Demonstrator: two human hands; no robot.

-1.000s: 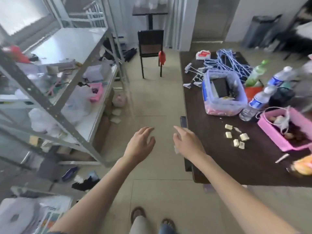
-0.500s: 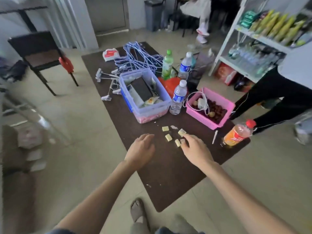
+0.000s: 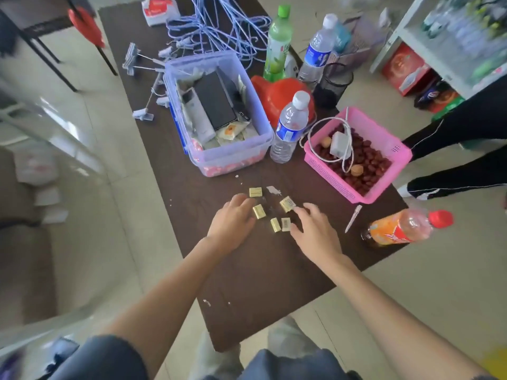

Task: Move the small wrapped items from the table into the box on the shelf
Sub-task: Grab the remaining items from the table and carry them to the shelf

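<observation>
Five gold-wrapped cubes [image 3: 274, 210] lie on the dark table [image 3: 263, 270] between both hands. The left hand [image 3: 231, 222], loosely spread and empty, touches one cube at its two o'clock; the right hand [image 3: 315, 231], also empty, has two at its nine o'clock.

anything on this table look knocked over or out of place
The orange drink bottle lies on its side at the table's right edge, the other bottles stand. A white charger and cable sit in the pink basket on the dried fruit. A torn wrapper scrap lies by the gold wrapped items.
</observation>
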